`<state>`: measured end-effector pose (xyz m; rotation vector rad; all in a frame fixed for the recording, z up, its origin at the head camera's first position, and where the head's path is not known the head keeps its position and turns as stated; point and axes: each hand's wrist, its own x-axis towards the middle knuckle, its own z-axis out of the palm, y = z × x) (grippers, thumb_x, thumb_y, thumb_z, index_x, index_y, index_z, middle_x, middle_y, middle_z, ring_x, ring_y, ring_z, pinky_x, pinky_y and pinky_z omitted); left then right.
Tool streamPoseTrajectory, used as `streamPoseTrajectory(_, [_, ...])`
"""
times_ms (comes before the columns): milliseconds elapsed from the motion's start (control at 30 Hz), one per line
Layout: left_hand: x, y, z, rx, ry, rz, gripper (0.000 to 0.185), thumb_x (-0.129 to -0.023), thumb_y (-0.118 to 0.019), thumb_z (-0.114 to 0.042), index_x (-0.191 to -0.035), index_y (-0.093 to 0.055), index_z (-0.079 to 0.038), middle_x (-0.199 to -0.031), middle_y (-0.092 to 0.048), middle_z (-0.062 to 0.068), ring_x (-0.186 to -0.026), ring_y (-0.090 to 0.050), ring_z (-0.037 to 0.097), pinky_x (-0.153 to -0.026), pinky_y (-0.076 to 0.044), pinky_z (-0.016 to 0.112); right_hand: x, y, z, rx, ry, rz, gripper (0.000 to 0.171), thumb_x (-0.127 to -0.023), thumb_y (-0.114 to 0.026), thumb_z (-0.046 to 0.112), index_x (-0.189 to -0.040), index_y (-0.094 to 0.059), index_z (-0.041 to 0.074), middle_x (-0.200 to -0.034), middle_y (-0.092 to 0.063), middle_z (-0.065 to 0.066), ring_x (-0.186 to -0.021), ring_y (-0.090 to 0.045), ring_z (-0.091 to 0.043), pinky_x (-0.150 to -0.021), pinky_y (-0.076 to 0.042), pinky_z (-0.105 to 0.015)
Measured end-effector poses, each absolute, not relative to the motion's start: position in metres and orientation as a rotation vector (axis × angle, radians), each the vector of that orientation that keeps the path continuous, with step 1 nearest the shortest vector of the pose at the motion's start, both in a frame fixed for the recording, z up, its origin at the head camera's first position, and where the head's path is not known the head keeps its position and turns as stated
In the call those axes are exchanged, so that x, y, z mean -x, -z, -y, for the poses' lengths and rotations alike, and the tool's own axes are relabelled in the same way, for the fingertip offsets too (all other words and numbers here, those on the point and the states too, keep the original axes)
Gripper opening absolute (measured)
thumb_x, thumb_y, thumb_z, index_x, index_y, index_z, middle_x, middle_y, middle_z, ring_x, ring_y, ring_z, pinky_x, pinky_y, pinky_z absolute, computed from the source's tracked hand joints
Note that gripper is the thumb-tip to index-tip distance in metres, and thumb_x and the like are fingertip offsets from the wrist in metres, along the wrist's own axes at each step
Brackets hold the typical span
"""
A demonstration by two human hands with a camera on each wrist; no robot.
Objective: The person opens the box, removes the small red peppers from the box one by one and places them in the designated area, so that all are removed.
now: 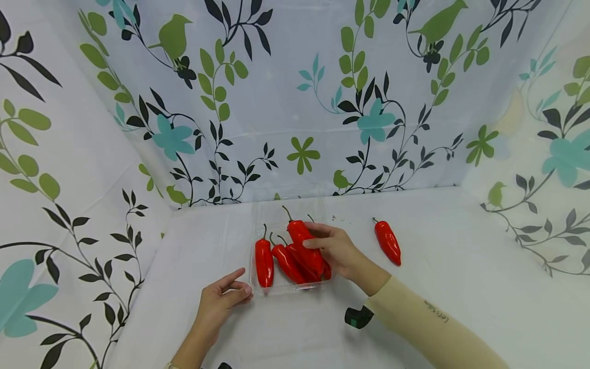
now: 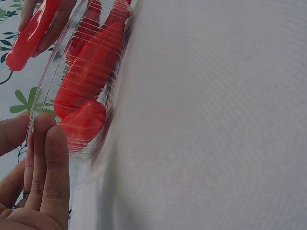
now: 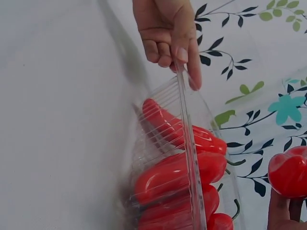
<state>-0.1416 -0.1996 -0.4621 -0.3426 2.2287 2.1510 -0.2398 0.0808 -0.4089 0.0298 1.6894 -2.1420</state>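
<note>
A clear plastic box [image 1: 286, 290] on the white table holds several glossy red peppers [image 1: 264, 263] with thin green stems. My right hand [image 1: 338, 251] grips another red pepper [image 1: 298, 231] by its side, stem pointing away, above the right part of the box. The right wrist view shows that pepper [image 3: 289, 173] raised apart from the box, mostly cut off by the frame edge. At the box's near left corner, my left hand [image 1: 223, 300] pinches the rim between thumb and fingers. In the left wrist view its fingertips [image 2: 56, 143] lie against the clear wall.
A single red pepper [image 1: 387, 242] lies on the table [image 1: 428, 230] to the right of the box. Behind and at both sides hangs a white cloth [image 1: 286, 102] printed with leaves, birds and flowers. A dark wrist device [image 1: 359, 318] sits under my right sleeve.
</note>
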Motion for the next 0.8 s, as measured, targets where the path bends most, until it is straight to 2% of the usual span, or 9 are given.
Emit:
streamPoseTrajectory(400, [0.142, 0.462, 0.2, 0.365, -2.13, -2.234, 0.052, -0.09, -0.075, -0.002, -0.139, -0.059, -0.001, -0.097, -0.067, 0.015, -0.087, -0.073, 0.028, -0.081, -0.062, 0.035, 0.242, 0.398, -0.095, -0.071, 2.23, -1.556, 0.057, -0.091, -0.072, 0.005, -0.144, -0.054, 0.014, -0.148, -0.045, -0.011, -0.136, -0.041, -0.035, -0.099, -0.054, -0.045])
streamPoseTrajectory(800, [0.142, 0.46, 0.2, 0.377, -2.111, -2.242, 0.052, -0.09, -0.074, -0.001, -0.139, -0.059, -0.001, -0.097, -0.066, 0.014, -0.087, -0.073, 0.028, -0.081, -0.062, 0.035, 0.251, 0.393, -0.131, -0.027, 2.288, -1.615, 0.063, -0.094, -0.067, 0.003, -0.152, -0.043, 0.01, -0.153, -0.039, -0.011, -0.139, -0.036, -0.034, -0.099, -0.055, -0.04])
